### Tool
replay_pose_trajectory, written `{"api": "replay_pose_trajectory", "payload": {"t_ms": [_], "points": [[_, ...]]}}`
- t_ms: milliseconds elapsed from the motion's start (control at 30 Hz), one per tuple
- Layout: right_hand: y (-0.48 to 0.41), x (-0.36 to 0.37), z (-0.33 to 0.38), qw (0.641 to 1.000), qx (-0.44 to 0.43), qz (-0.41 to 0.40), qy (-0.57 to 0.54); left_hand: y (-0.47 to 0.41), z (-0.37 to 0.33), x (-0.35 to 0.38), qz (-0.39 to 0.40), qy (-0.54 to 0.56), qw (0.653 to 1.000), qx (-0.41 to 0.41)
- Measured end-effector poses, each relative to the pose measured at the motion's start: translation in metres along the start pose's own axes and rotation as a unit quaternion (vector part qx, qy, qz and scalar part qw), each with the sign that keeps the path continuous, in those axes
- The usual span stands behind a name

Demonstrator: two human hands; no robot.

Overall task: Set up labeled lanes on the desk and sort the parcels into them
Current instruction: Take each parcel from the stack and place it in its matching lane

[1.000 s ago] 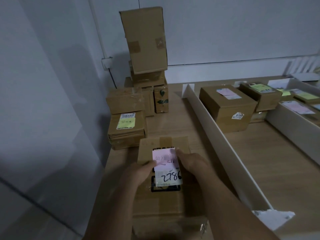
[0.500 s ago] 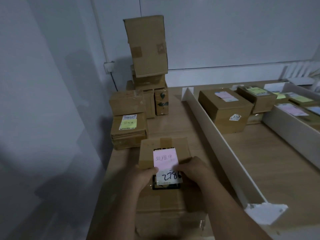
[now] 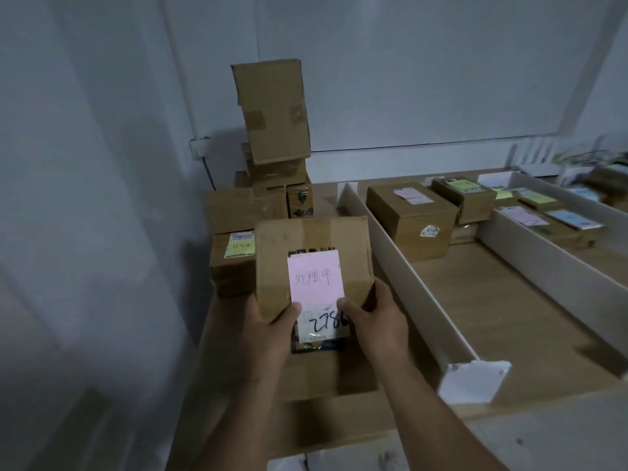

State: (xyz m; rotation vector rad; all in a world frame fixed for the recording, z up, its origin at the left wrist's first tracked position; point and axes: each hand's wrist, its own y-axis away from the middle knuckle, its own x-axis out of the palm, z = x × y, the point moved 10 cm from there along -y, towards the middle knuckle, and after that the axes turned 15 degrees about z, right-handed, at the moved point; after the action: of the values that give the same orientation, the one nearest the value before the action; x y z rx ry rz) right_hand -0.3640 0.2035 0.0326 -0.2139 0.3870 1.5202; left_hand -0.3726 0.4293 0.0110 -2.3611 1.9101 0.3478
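A brown cardboard parcel point(image 3: 306, 246) with a pink sticky note point(image 3: 314, 278) and a white label reading 2786 is tilted up off the wooden desk point(image 3: 509, 321). My left hand point(image 3: 268, 324) grips its left side, thumb on the top face by the note. My right hand point(image 3: 377, 317) grips its right side, thumb on the white label. White divider strips point(image 3: 404, 270) mark lanes across the desk. A parcel with a pink note and a 6168 tag point(image 3: 411, 219) sits in the lane to the right.
A stack of cardboard boxes point(image 3: 272, 110) rises at the back left against the wall. A flat box with a yellow-green note point(image 3: 231, 263) lies left of my parcel. More labelled parcels point(image 3: 465, 195) fill the far right lanes. The desk's left edge runs close to the wall.
Both hands moved from pressing the pink note to gripping the parcel's sides. The parcel has been lifted and tilted up towards me.
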Motion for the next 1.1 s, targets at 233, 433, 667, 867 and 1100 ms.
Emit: {"api": "replay_pose_trajectory", "payload": {"t_ms": [233,433,667,867,1100], "points": [[0.022,-0.049,0.025,0.990,-0.100,-0.083,-0.050,0.027,-0.064,0.015,-0.025,-0.002,0.995,0.101],[0.037,-0.114,0.034,0.978,-0.151,-0.116,-0.080,0.052,-0.106,0.055,-0.028,0.025,0.989,0.145],[0.062,-0.253,0.010,0.965,-0.170,-0.181,-0.090,0.092,-0.170,0.175,0.009,0.043,0.978,0.205],[0.089,-0.387,-0.024,0.952,-0.174,-0.241,-0.070,0.134,-0.220,0.302,0.072,0.052,0.965,0.246],[0.104,-0.502,-0.068,0.940,-0.173,-0.288,-0.057,0.165,-0.251,0.421,0.102,0.057,0.956,0.270]]}}
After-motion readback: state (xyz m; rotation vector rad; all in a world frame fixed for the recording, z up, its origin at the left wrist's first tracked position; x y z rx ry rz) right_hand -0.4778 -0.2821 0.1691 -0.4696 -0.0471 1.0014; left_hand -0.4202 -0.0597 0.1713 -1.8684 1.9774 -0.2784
